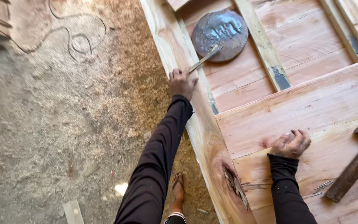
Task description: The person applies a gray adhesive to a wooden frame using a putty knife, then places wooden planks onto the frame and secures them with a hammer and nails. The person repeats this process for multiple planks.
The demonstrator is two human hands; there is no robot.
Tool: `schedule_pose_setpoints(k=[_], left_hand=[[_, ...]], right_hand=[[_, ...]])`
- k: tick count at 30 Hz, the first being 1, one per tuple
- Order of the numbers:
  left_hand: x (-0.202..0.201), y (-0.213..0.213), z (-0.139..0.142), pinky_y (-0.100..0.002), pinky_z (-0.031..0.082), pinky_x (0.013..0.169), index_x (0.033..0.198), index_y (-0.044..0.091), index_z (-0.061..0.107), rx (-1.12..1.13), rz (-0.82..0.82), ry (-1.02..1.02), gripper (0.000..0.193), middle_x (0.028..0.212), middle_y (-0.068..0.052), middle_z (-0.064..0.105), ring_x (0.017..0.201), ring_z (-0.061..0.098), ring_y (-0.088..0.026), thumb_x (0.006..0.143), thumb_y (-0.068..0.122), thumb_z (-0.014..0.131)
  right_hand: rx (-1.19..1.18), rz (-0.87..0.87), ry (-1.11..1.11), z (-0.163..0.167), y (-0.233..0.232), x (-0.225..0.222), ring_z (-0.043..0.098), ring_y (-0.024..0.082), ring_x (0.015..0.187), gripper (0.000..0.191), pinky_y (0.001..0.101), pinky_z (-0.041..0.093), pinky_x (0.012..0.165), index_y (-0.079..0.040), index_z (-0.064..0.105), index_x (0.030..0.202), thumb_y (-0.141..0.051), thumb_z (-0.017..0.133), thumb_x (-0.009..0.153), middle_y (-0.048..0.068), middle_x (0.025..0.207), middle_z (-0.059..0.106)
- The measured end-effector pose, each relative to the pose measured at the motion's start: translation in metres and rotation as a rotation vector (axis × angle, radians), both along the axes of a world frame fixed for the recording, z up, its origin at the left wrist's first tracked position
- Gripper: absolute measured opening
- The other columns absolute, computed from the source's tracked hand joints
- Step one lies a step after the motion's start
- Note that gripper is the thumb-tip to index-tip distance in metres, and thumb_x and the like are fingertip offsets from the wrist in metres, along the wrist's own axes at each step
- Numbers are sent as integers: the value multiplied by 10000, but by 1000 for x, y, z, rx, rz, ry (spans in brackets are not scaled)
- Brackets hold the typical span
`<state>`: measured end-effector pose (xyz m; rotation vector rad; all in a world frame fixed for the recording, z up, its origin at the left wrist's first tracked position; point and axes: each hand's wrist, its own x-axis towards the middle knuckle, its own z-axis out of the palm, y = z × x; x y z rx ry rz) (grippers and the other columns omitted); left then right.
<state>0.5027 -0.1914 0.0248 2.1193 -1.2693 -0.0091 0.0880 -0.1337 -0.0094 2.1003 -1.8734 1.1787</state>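
**Putty knife at the lid**

On the wooden door panel (311, 99), your left hand (182, 83) grips one putty knife (206, 58), its blade on the one round grey lid (220, 35) of filler, far left. You look to be loading filler; next needs a careful carry. Your right hand (291, 144) rests curled, holding nothing visible. One hammer (355, 166) lies near right.

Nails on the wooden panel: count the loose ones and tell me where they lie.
About 3, though they overlap and are hard to separate. The nails lie together on the wooden panel, just left of the hammer, right of the right hand.
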Motion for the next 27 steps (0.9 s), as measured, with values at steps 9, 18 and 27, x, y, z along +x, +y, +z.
schedule_pose_setpoints(k=[9,18,27], left_hand=[[63,-56,-14,-451,512,904,1091,94,629,119,-228,-50,233,1070,-128,658,1062,625,-351,863,122,669],[55,-154,36,-474,554,795,1149,192,689,189,-291,-9,176,1037,-103,693,910,708,-338,1015,243,587],[65,-216,48,-462,553,824,1137,281,774,288,-410,-31,270,991,-115,705,937,706,-331,947,231,590]], right_hand=[[35,-87,61,10,5,9,552,434,1207,322,532,446,1062,46,608,1203,-122,633,929,238,1267,581],[72,-134,90,19,16,16,549,431,1226,328,528,444,1087,44,610,1213,-156,633,954,242,1283,585],[90,-158,94,29,2,24,557,422,1230,351,525,444,1094,39,612,1190,-216,621,948,233,1297,593]])
